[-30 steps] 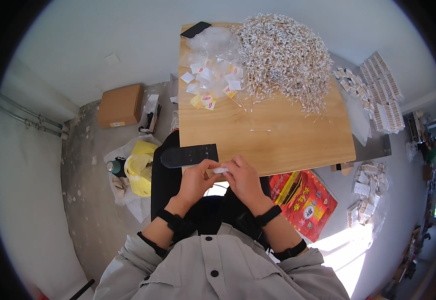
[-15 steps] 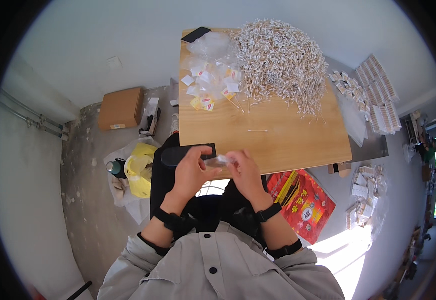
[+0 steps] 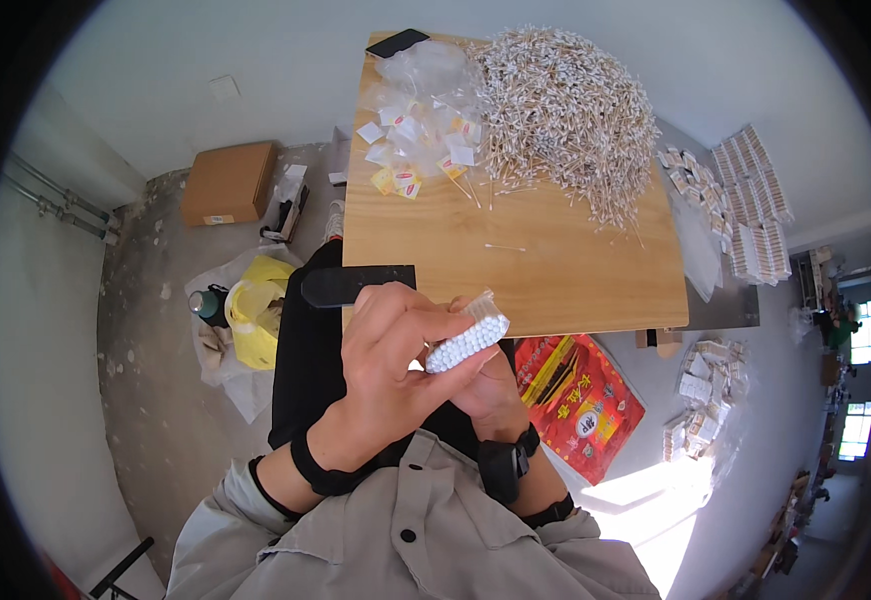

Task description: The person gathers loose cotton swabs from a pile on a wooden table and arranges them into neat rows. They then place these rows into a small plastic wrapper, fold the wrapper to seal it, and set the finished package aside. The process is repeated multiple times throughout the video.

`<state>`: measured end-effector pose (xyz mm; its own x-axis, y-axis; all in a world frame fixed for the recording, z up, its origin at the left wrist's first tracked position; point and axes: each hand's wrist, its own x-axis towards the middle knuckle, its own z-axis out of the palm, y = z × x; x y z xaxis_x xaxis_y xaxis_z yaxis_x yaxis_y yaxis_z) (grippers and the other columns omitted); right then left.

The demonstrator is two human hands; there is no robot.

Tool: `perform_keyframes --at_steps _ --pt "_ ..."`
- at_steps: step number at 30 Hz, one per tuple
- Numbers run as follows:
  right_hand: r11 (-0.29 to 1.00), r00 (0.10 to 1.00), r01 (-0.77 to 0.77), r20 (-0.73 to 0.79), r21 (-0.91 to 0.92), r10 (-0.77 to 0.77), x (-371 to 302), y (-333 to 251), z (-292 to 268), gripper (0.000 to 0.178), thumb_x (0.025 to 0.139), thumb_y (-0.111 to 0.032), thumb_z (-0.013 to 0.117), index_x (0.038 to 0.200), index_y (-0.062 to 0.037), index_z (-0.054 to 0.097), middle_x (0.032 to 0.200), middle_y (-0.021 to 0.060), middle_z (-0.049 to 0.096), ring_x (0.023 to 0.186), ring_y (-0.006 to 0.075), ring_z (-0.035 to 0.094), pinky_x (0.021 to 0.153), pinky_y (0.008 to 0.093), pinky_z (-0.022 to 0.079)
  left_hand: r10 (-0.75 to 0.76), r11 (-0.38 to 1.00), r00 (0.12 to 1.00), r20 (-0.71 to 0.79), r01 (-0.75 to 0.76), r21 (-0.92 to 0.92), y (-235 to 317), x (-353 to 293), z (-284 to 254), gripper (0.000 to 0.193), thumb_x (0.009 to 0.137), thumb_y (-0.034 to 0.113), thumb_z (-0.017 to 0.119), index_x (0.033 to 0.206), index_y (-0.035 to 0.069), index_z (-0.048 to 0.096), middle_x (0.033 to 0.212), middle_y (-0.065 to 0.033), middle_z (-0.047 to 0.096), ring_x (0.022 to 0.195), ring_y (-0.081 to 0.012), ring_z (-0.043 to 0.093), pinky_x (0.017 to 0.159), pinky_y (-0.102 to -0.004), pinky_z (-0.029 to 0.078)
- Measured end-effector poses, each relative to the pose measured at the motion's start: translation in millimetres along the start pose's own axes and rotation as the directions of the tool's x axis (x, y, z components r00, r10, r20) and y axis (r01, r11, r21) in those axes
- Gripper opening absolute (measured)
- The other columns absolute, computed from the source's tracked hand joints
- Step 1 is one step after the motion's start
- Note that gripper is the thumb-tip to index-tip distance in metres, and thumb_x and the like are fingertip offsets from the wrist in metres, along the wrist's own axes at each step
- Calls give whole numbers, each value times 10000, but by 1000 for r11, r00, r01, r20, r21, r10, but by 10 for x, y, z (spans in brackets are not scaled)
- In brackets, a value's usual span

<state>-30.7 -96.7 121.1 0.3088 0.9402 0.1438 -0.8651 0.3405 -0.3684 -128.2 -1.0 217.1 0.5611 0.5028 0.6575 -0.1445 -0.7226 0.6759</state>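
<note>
A small clear bag of cotton swabs [image 3: 468, 345], its white tips packed in rows, is held up just off the near edge of the wooden table. My left hand [image 3: 381, 355] pinches it between thumb and fingers. Behind and below the bag, my right hand [image 3: 491, 395] closes round it, its fingers partly hidden. Across the table lies a large heap of loose cotton swabs [image 3: 571, 120]. One single swab [image 3: 505, 247] rests apart on the bare wood [image 3: 436, 230]. Clear bags [image 3: 426, 80] and small white and yellow labels [image 3: 396, 180] lie to its left.
A dark flat pad [image 3: 356, 286] juts from the table's near left edge. A phone [image 3: 398, 43] lies at the far left corner. Packed swabs [image 3: 751, 200] are stacked at right, more packs [image 3: 701, 395] below. On the floor are a red bag [image 3: 581, 405], yellow bag [image 3: 256, 310] and cardboard box [image 3: 229, 185].
My hands have come together round the bag and turned it, so the swab tips now show. Half a second ago they were farther apart, with clear film between them. The view has shifted slightly.
</note>
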Motion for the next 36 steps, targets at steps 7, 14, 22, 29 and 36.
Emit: perform_keyframes --at_steps 7,14,22,29,36 --pt "993 996 -11 -86 -120 1 -13 91 72 430 956 -304 623 1292 -86 468 1240 57 550 1153 186 551 1009 362 459 46 999 998 -50 -45 23 -98 1 83 306 610 123 844 859 87 670 811 -46 600 730 -235 556 698 -363 384" --pt "997 988 -66 -146 -51 57 -19 157 -77 435 970 -334 597 1309 -93 471 1237 45 550 1162 171 547 1020 352 449 101 993 995 -5 -101 65 -213 -31 93 301 640 115 821 919 86 713 800 -37 583 734 -227 544 706 -355 391" --pt "999 997 -3 -80 -36 0 -11 159 -163 406 965 -305 607 1279 -87 469 1198 57 562 1097 175 571 970 359 485 13 999 999 46 -14 35 -202 -38 90 431 601 147 896 968 78 679 855 -54 643 772 -228 565 724 -336 423" --pt "1000 998 30 -53 -7 -30 9 109 -228 430 956 -341 613 1266 -79 474 1258 84 571 1142 205 580 967 381 496 137 989 990 27 -138 47 -295 -82 104 370 618 129 892 890 90 645 818 -45 653 737 -228 587 772 -360 439" --pt "1000 996 7 -88 17 -6 -5 115 -244 426 940 -300 645 1270 -96 470 1232 81 573 1129 201 581 972 376 494 58 998 997 55 -59 35 -265 -74 121 360 630 164 885 900 104 654 819 -38 653 736 -228 592 877 -420 416"
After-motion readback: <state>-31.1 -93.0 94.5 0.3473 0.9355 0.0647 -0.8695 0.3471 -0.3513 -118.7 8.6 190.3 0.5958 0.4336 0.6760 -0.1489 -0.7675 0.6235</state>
